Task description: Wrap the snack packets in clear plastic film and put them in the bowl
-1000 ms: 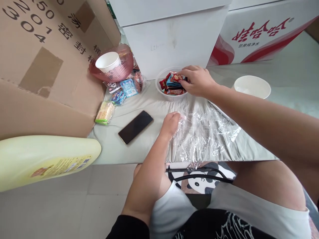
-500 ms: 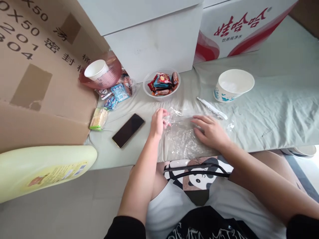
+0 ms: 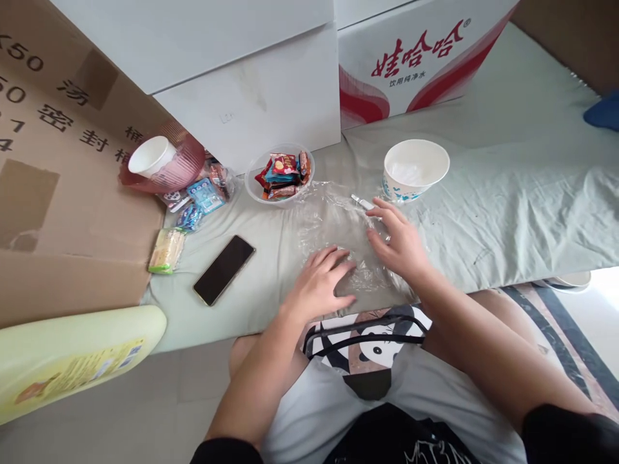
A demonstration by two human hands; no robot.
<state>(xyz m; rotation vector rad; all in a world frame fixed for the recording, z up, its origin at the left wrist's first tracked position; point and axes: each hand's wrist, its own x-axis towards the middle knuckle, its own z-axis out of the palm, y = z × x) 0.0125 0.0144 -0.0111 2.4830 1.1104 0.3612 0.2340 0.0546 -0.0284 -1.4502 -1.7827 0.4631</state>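
Note:
A sheet of clear plastic film (image 3: 329,222), crumpled and see-through, lies on the grey-green cloth in front of me. My left hand (image 3: 322,280) rests over its near left part with fingers spread. Over its right side is my right hand (image 3: 399,241), fingers apart and holding nothing. Just beyond the right fingertips a white utility knife (image 3: 362,202) shows only its tip end; the hand hides the rest. Behind that stands a white paper bucket (image 3: 416,171) with blue print. A clear round bowl (image 3: 251,183) of small wrapped snacks sits past the film's far left corner.
A phone (image 3: 224,269) lies to the left. Beyond it are wrapped snacks (image 3: 206,195), a pale packet (image 3: 167,250) and a paper cup (image 3: 152,156) in a reddish bowl (image 3: 191,161). White boxes (image 3: 256,90) line the back; a brown carton (image 3: 72,212) and yellow bottle (image 3: 87,354) flank the left.
My left hand has come nearer and turned palm-down over the film. My right hand shifted toward the knife, covering most of it. The film looks spread farther toward the back. The camera view turned right.

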